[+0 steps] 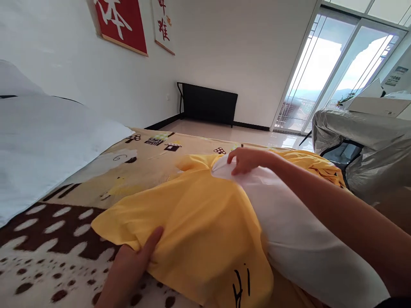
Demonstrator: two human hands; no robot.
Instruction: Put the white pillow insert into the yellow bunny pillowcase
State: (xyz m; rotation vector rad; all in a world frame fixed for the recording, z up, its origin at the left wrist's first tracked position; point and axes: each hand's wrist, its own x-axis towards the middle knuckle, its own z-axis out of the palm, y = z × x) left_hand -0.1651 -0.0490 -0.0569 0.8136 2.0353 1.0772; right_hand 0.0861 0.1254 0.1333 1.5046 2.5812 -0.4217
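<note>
Left hand (128, 269) pinches yellow pillowcase (199, 222) (thumb on top); right hand (245, 160) clamps white pillow (289, 231).

The single view comes from a camera worn on the head, set low and close over the bed (58, 252). It faces forward and slightly down along the bed toward the far wall (244, 51) and the glass doors (324, 72) in the upper right of the frame. The scene is nearest at the bottom edge, where the left hand (128, 267), the yellow cloth (199, 231) and the white pillow (305, 244) crowd the lens, while the right hand (245, 160) sits mid-frame, farther off along the outstretched arm.
</note>
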